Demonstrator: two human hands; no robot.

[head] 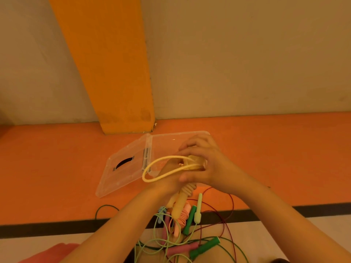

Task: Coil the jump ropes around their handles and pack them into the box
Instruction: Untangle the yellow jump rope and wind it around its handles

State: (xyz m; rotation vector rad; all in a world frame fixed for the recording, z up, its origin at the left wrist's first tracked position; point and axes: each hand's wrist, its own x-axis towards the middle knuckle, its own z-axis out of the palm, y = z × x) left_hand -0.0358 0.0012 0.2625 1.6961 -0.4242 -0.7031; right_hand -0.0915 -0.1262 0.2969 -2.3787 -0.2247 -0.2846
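Right, down by the person's knees lies a tangle (157, 242) of unwound ropes: green handles (205, 247), pink handles (180, 250), thin cords looping all over the floor (57, 177). Just above that heap the yellow handles (179, 204) poke out side by side below the left hand (169, 180), which grips them as a pair. The right hand (207, 164) curls over the top end, fingers clamped on the yellow cord (152, 172) where it meets the wraps. One slack loop hangs out to the left, not yet wound on.

Now, the trick here, I'd say: hold the handles firmly so they don't scissor apart, draw that loop snug, and lay each turn beside the last rather than over it. The tail wants tucking under a wrap, or it'll likely spring loose.

Beyond the hands sits the clear box (190, 134), its lid (121, 173) flung open to the left; I can make out nothing inside. Behind it, an orange pillar (114, 73) stands against the wall.
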